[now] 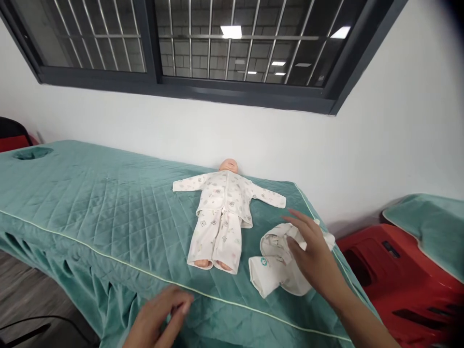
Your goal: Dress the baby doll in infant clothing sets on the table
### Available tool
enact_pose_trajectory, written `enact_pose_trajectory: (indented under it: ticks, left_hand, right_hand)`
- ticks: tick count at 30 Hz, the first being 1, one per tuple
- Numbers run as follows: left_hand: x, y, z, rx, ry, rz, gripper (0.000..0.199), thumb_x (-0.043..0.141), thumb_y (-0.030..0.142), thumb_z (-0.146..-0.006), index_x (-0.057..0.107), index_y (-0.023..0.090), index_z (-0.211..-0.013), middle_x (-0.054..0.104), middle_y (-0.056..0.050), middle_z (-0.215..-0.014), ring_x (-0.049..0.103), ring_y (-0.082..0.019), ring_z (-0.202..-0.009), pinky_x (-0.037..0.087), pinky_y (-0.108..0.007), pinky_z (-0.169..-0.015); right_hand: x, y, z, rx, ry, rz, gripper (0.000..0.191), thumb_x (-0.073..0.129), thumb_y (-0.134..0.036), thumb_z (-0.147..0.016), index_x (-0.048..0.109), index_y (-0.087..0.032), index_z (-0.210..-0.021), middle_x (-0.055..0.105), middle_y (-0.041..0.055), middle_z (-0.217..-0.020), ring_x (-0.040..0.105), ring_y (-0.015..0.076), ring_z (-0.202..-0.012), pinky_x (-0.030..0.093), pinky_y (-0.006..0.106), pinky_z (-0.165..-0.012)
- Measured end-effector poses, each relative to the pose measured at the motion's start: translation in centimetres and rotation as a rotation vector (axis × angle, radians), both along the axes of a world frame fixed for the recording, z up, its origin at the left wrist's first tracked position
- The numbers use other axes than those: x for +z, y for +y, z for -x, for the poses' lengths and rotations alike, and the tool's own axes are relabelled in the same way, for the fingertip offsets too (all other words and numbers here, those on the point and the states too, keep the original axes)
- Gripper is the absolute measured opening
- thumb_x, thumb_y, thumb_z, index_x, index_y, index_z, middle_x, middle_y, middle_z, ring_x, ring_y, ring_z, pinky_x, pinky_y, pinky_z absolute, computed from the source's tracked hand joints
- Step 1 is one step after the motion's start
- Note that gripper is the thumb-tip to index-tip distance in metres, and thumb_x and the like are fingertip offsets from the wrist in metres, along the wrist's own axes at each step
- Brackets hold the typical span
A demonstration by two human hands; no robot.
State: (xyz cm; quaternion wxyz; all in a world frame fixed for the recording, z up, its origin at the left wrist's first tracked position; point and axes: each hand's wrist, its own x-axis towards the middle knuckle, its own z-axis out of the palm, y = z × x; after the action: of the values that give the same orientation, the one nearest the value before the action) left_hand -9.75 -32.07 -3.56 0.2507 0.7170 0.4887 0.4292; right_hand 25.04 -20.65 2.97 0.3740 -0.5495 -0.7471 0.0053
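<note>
A baby doll (229,165) lies on its back, dressed in a white printed long-sleeved top (225,193) and matching trousers (216,237). Its arms are spread and its feet show at the trouser hems. To its right is a crumpled white garment (270,273) with a small teal mark. Over that garment hovers my right hand (313,251), thumb and fingers apart; whether it touches the cloth I cannot tell. At the bed's front edge my left hand (163,314) is loosely curled, with nothing visible in it and a gap between thumb and fingers.
A green quilted cover (119,203) drapes the bed, which has a face hole (33,152) at far left. On the right stands a red plastic stool (402,275) with a green cushion (431,222) on it. Behind are a white wall and a barred window (239,89).
</note>
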Motion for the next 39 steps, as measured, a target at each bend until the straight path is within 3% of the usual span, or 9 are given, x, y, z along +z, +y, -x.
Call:
enact_pose_trajectory:
  ticks: [3,6,10,14,17,20,22,32,39]
  left_hand:
    - [2.5,5.1,-1.4,0.129,-0.117,-0.159,0.015,0.056,0.026,-0.094,0.070,0.025,-0.100,0.073,-0.004,-0.101,0.069,-0.017,-0.094,0.055,-0.025,-0.082]
    - [5.1,11.6,-3.0,0.234,-0.253,-0.220,0.010,0.059,0.026,-0.091,0.069,0.022,-0.092,0.071,-0.003,-0.097,0.067,-0.017,-0.094,0.053,-0.029,-0.087]
    - [7.3,22.6,-4.8,0.338,-0.432,-0.054,0.010,0.061,0.026,-0.086,0.066,0.021,-0.094,0.068,-0.001,-0.090,0.065,-0.015,-0.085,0.054,-0.027,-0.081]
    - [6.8,33.3,-6.3,0.293,-0.338,-0.024,0.015,0.055,0.020,-0.087,0.068,0.018,-0.095,0.071,-0.004,-0.098,0.066,-0.017,-0.092,0.053,-0.031,-0.086]
    - [5.3,38.0,-7.2,0.135,-0.185,-0.051,0.019,0.053,0.020,-0.089,0.069,0.017,-0.099,0.072,-0.007,-0.106,0.065,-0.020,-0.101,0.050,-0.036,-0.096]
    - [4.0,39.2,-7.6,-0.026,-0.068,-0.103,0.022,0.050,0.022,-0.093,0.070,0.020,-0.102,0.070,-0.005,-0.111,0.062,-0.021,-0.109,0.046,-0.036,-0.102]
    - [3.6,39.0,-7.6,-0.061,-0.056,-0.105,0.024,0.049,0.022,-0.095,0.069,0.022,-0.107,0.069,-0.004,-0.117,0.060,-0.020,-0.114,0.044,-0.036,-0.104]
    - [3.5,38.8,-8.0,0.049,-0.055,-0.013,0.026,0.049,0.024,-0.095,0.071,0.022,-0.110,0.064,-0.004,-0.129,0.052,-0.022,-0.127,0.038,-0.039,-0.114]
    - [3.8,38.6,-8.0,0.005,-0.048,0.008,0.029,0.046,0.022,-0.096,0.071,0.022,-0.110,0.065,-0.004,-0.129,0.052,-0.021,-0.127,0.038,-0.040,-0.114]
  right_hand:
    - [0.7,2.7,3.7,0.042,0.072,-0.068,0.035,0.050,-0.023,-0.089,0.058,-0.028,-0.123,0.052,0.0075,-0.142,0.045,0.0267,-0.135,0.033,0.055,-0.115]
    - [1.7,6.8,7.4,0.088,0.187,-0.015,0.032,0.050,-0.024,-0.089,0.059,-0.026,-0.120,0.053,0.0080,-0.141,0.045,0.0256,-0.135,0.034,0.051,-0.115]
    - [2.5,15.0,11.0,0.103,0.373,0.018,0.037,0.052,-0.025,-0.087,0.059,-0.025,-0.123,0.053,0.0077,-0.140,0.046,0.0247,-0.134,0.035,0.047,-0.115]
    - [0.1,23.1,12.0,0.072,0.508,0.060,0.045,0.053,-0.032,-0.087,0.057,-0.022,-0.131,0.058,0.0099,-0.138,0.050,0.0262,-0.131,0.035,0.049,-0.114]
    - [-2.5,25.6,11.3,0.108,0.502,0.217,0.039,0.054,-0.037,-0.089,0.063,-0.024,-0.125,0.060,0.0069,-0.137,0.051,0.0265,-0.131,0.033,0.049,-0.115]
    - [-3.8,25.5,10.7,0.081,0.551,0.324,0.037,0.054,-0.040,-0.090,0.064,-0.027,-0.123,0.061,0.0040,-0.137,0.053,0.0259,-0.129,0.036,0.047,-0.114]
    - [-3.8,25.0,10.7,0.067,0.560,0.317,0.035,0.053,-0.039,-0.091,0.064,-0.027,-0.122,0.062,0.0033,-0.137,0.053,0.0255,-0.128,0.037,0.047,-0.113]
    - [-3.7,24.7,11.0,0.091,0.550,0.295,0.030,0.053,-0.037,-0.093,0.065,-0.030,-0.120,0.062,0.0009,-0.136,0.053,0.0243,-0.128,0.038,0.046,-0.111]
    - [-3.6,24.7,11.2,0.127,0.544,0.279,0.025,0.052,-0.034,-0.093,0.069,-0.030,-0.111,0.060,-0.0003,-0.138,0.049,0.0245,-0.133,0.034,0.048,-0.115]
